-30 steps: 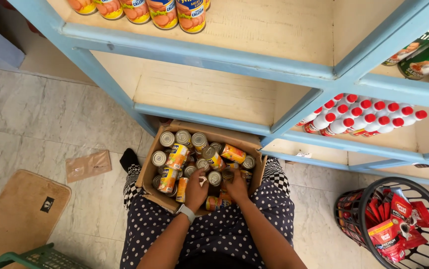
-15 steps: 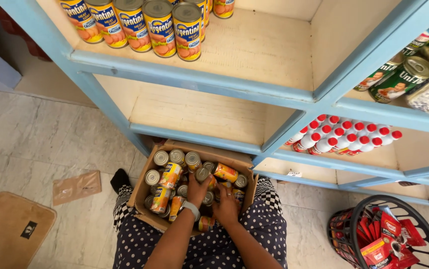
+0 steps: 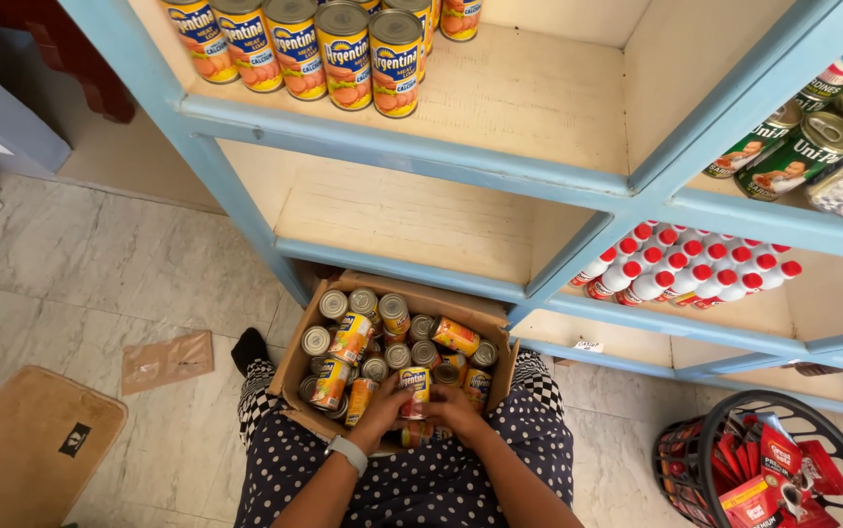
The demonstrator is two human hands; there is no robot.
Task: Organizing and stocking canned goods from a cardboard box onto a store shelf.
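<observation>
Hands now meet on one yellow can (image 3: 415,386) in your box (image 3: 495,323): left hand (image 3: 382,409) and right hand (image 3: 456,409) both clasp it, raised upright above the rest.

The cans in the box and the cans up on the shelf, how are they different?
The cans in the cardboard box are jumbled, some upright, some lying on their sides; the cans on the shelf all stand upright in neat rows. The left hand and right hand touch the box cans; nobody touches the shelf cans. Both have yellow-orange labels and silver tops.
</observation>
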